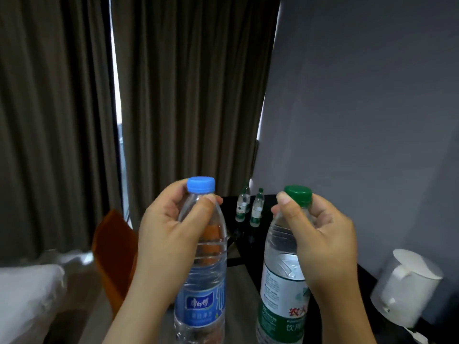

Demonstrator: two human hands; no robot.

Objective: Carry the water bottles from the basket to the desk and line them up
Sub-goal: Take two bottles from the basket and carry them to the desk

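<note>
My left hand [166,234] grips the neck of a clear water bottle with a blue cap and blue label [202,294], held upright in front of me. My right hand [323,242] grips the neck of a second clear bottle with a green cap and green-and-white label [283,294], also upright. Ahead, two small green-capped bottles [249,207] stand side by side on the dark desk [268,244] near the wall. The basket is out of view.
An orange chair [113,254] stands left of the desk. A white kettle [407,286] sits on the desk at the right by the grey wall. White bedding [27,289] lies at the lower left. Brown curtains hang behind.
</note>
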